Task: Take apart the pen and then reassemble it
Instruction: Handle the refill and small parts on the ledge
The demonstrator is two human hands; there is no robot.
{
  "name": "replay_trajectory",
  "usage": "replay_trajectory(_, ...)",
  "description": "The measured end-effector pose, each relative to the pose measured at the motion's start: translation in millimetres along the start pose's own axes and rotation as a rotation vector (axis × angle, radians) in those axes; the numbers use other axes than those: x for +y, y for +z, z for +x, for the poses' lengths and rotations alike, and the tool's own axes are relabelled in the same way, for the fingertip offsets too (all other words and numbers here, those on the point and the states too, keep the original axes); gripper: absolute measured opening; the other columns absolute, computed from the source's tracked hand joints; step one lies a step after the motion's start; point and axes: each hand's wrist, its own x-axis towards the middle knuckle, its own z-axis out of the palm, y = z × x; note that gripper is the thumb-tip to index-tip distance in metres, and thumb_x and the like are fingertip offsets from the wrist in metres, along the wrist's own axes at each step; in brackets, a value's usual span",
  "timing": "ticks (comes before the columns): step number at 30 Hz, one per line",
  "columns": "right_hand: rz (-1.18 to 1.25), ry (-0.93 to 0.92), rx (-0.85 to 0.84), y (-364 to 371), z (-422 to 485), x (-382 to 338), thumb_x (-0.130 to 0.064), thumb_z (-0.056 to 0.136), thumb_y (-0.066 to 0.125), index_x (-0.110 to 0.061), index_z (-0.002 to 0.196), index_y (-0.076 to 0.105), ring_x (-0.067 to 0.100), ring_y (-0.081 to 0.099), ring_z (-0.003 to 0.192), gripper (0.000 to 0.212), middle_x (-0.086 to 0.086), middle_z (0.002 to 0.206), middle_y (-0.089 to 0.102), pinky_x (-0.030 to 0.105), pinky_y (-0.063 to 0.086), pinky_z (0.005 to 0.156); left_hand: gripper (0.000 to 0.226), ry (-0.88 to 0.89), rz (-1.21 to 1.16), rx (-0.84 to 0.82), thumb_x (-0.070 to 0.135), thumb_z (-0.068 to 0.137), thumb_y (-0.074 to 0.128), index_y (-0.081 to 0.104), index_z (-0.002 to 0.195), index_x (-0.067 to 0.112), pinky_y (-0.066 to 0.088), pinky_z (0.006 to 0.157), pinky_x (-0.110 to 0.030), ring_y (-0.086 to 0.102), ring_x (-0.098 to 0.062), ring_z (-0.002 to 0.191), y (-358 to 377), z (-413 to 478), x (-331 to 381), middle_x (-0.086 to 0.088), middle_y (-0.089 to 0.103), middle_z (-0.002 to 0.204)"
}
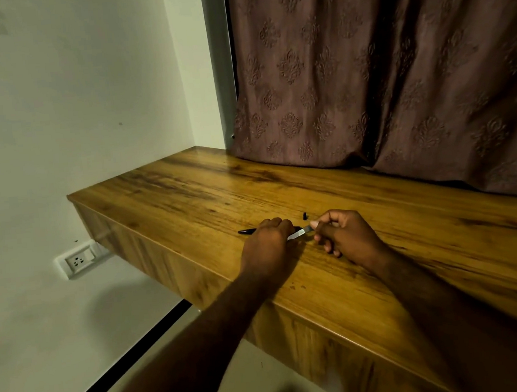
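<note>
I see no box, tray or cup on the long wooden desk with its dark-streaked grain [188, 195]; the only things it carries are pen parts and the two hands. The slim pen with a pale, silvery barrel [298, 233] is held just above the desktop near its front edge, lying almost level between the hands. My left hand [269, 241] is curled in a fist around the barrel, knuckles up. My right hand [345, 235] pinches the barrel's right end between thumb and forefinger, the other fingers folded under; what exactly sits in that pinch I cannot tell. The short exposed stretch of barrel looks light and shiny with a darker band near the right fingertips. A thin black tapered piece [246, 231] pokes out to the left from behind the left hand, resting on the wood; whether it is joined to the barrel I cannot tell. A small black stubby part [304, 215] lies apart on the desk, just beyond the gap between the hands. Behind the desk hangs a brown curtain with an embossed floral pattern [381, 75], and a white wall socket [77, 261] sits on the wall below the desk's left end.
</note>
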Motion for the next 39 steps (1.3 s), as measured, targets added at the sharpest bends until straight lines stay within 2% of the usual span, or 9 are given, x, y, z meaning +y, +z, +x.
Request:
replay_trajectory(7, -0.027, 0.008, 0.02, -0.4, -0.6, -0.1, -0.013, 0.093, 0.06, -0.009, 0.078, 0.063, 0.011, 0.047, 0.043, 0.016, 0.005, 0.063, 0.062, 0.022, 0.034, 0.038, 0.021, -0.016, 0.02, -0.019, 0.032, 0.092, 0.058, 0.061, 0.102, 0.013, 0.032, 0.068, -0.028, 0.055, -0.022, 0.098, -2.7, 0.7, 2.1, -0.006, 0.065, 0.103)
replay_trajectory(11, 0.01, -0.01, 0.121, -9.3, 3.7, 3.8, -0.012, 0.093, 0.06, -0.009, 0.077, 0.063, 0.013, 0.048, 0.046, 0.016, 0.007, 0.064, 0.06, 0.025, 0.037, 0.042, 0.023, -0.043, 0.003, -0.012, 0.033, 0.093, 0.057, 0.062, 0.102, 0.012, 0.033, 0.069, -0.028, 0.054, -0.021, 0.098, -3.6, 2.0, 1.0, -0.006, 0.065, 0.104)
replay_trajectory(15, -0.279, -0.085, 0.219, -23.8, 8.8, 12.8, -0.012, 0.087, 0.066, -0.012, 0.082, 0.068, 0.012, 0.057, 0.064, 0.006, 0.0, 0.072, 0.065, 0.025, 0.045, 0.061, 0.026, -0.052, 0.007, -0.001, 0.038, 0.094, 0.056, 0.062, 0.101, 0.014, 0.034, 0.067, -0.027, 0.054, -0.019, 0.095, -3.1, 1.1, 0.7, -0.004, 0.065, 0.101)
replay_trajectory(18, -0.483, -0.115, 0.178, -28.2, 7.5, 15.3, -0.008, 0.086, 0.065, -0.015, 0.086, 0.07, 0.005, 0.058, 0.075, 0.008, -0.003, 0.085, 0.068, 0.019, 0.043, 0.066, 0.027, -0.057, 0.019, 0.002, 0.042, 0.093, 0.057, 0.062, 0.099, 0.015, 0.035, 0.065, -0.028, 0.056, -0.019, 0.093, -0.2, 1.2, -0.7, -0.004, 0.065, 0.098)
replay_trajectory(21, -0.678, -0.166, 0.133, -29.8, 8.0, 14.5, -0.012, 0.087, 0.065, -0.019, 0.088, 0.072, 0.011, 0.063, 0.084, 0.01, -0.003, 0.089, 0.072, 0.027, 0.049, 0.075, 0.026, -0.056, 0.023, 0.004, 0.04, 0.094, 0.057, 0.062, 0.1, 0.015, 0.034, 0.065, -0.027, 0.055, -0.018, 0.093, 0.6, 1.7, -1.4, -0.003, 0.065, 0.098)
replay_trajectory(29, -0.93, -0.169, 0.028, -27.3, 3.7, 8.0, -0.018, 0.09, 0.061, -0.025, 0.09, 0.073, 0.018, 0.063, 0.085, 0.013, 0.0, 0.09, 0.073, 0.033, 0.052, 0.076, 0.025, -0.037, 0.007, -0.006, 0.04, 0.093, 0.058, 0.063, 0.1, 0.015, 0.033, 0.066, -0.027, 0.055, -0.019, 0.094, 2.2, 2.2, -4.0, -0.004, 0.064, 0.099)
replay_trajectory(33, -0.785, -0.167, 0.131, -28.5, 5.6, 7.4, -0.015, 0.089, 0.062, -0.02, 0.093, 0.074, 0.013, 0.064, 0.087, 0.014, -0.004, 0.092, 0.073, 0.029, 0.051, 0.078, 0.023, -0.022, -0.014, -0.014, 0.038, 0.094, 0.059, 0.064, 0.1, 0.016, 0.034, 0.068, -0.027, 0.054, -0.019, 0.093, 4.5, 1.8, -7.3, -0.003, 0.064, 0.097)
replay_trajectory(36, -0.292, -0.074, 0.251, -25.4, 3.1, -3.3, -0.01, 0.089, 0.063, -0.014, 0.086, 0.071, 0.012, 0.061, 0.067, 0.009, 0.001, 0.078, 0.068, 0.027, 0.047, 0.062, 0.024, -0.004, -0.038, -0.041, 0.033, 0.095, 0.057, 0.065, 0.107, 0.014, 0.035, 0.073, -0.027, 0.052, -0.02, 0.098, 3.8, 2.5, -7.7, -0.005, 0.063, 0.103)
replay_trajectory(39, 0.091, 0.118, 0.104, -14.1, -5.6, -12.0, -0.012, 0.091, 0.062, -0.004, 0.086, 0.067, 0.018, 0.056, 0.056, 0.011, 0.012, 0.072, 0.065, 0.028, 0.048, 0.05, 0.025, 0.015, -0.04, -0.062, 0.027, 0.095, 0.057, 0.065, 0.111, 0.01, 0.038, 0.08, -0.032, 0.052, -0.024, 0.102, 1.9, 4.8, -7.3, -0.009, 0.063, 0.108)
